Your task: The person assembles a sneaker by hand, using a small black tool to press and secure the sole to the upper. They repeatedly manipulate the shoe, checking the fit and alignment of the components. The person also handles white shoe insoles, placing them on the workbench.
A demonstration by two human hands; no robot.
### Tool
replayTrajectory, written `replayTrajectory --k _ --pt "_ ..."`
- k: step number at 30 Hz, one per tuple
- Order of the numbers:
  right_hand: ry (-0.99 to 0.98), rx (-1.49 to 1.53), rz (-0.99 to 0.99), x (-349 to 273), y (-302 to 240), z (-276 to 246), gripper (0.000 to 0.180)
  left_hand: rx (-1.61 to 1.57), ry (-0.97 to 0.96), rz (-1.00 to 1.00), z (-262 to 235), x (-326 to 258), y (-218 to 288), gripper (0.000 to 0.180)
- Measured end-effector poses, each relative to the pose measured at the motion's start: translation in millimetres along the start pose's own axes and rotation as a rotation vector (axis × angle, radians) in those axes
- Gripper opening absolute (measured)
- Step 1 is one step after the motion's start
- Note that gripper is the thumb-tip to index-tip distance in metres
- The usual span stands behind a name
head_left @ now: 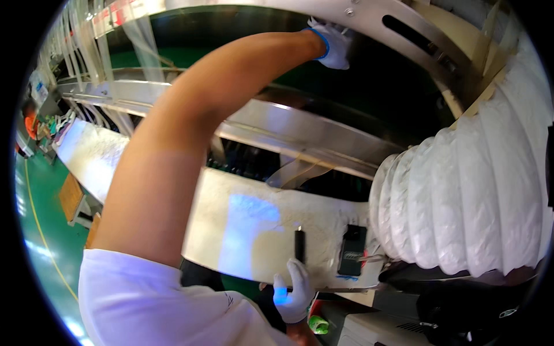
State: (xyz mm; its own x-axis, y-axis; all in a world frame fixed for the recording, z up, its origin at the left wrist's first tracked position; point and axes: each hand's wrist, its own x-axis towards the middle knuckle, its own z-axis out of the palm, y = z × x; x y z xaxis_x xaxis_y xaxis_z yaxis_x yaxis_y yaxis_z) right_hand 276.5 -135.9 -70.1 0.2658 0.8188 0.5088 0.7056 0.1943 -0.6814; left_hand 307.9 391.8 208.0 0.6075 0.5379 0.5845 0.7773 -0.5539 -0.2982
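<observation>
My left arm stretches up across the view, and my left hand [336,49], in a white glove with a blue cuff, is at the dark machine opening [381,86] just under a curved metal rim [369,17]. Its fingers are mostly lost in shadow, so their grip is unclear. Low in the middle, my right hand [294,297], also white-gloved, has its fingers apart at the near edge of a pale work surface [259,230]. Just beyond its fingertips lies a short black-handled tool [299,245] with a small metal tip. Whether they touch is hard to tell.
A black phone-like device [352,249] lies right of the tool. A bulky white ribbed duct [456,196] fills the right side. Metal rails [306,127] cross behind the surface, and clear plastic strips [141,43] hang at upper left. A green floor [52,230] shows at left.
</observation>
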Motion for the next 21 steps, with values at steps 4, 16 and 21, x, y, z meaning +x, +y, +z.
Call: replayTrajectory --k 4,16,21 --pt "0.001 -0.104 0.068 -15 -15 5 0.038 -0.489 0.145 0.358 -95 -136 57 0.058" --pt "-0.147 -0.059 0.178 -43 -32 -1 0.040 -0.403 -0.670 -0.339 129 -328 27 0.099" --pt "-0.061 -0.152 0.251 -14 -39 7 0.036 -0.334 -0.927 -0.266 233 -305 -6 0.089"
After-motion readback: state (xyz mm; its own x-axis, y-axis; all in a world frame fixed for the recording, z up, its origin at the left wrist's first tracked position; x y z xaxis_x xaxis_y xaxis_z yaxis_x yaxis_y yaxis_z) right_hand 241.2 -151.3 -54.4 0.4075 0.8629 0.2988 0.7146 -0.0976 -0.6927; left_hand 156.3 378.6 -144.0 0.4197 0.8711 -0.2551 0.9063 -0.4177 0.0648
